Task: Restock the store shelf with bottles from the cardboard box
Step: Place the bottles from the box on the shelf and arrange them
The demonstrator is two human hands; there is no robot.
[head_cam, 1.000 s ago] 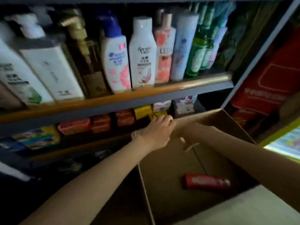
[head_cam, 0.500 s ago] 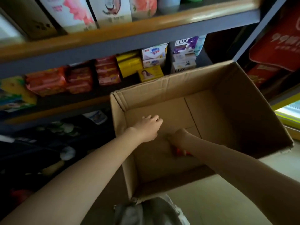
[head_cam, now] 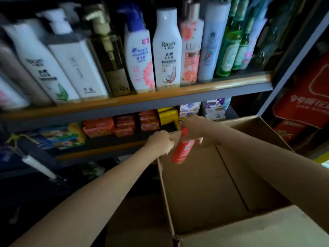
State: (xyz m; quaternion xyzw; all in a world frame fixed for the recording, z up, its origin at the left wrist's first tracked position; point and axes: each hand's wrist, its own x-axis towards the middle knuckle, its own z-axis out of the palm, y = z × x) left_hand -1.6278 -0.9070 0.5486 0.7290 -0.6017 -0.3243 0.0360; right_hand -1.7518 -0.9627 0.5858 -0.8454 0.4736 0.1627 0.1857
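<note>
My right hand (head_cam: pixel 191 128) is shut on a red bottle (head_cam: pixel 183 148), which hangs above the far left corner of the open cardboard box (head_cam: pixel 204 184). The inside of the box shows only bare cardboard. My left hand (head_cam: pixel 161 142) is closed on the box's far left rim, next to the bottle. Above, the store shelf (head_cam: pixel 160 97) with a wooden front lip holds a packed row of shampoo and lotion bottles, among them a white bottle (head_cam: pixel 167 49) with a blurred label.
A lower shelf holds stacked soap packs (head_cam: pixel 122 125) in orange, yellow and white, just behind my hands. A grey upright post (head_cam: pixel 292 63) bounds the shelf on the right, with red packaging (head_cam: pixel 302 98) beyond it. The area at lower left is dark and cluttered.
My right hand has taken the red bottle from the box floor and lifted it to rim height. My left hand moved to the box rim. The view tilted back up to the shelf.
</note>
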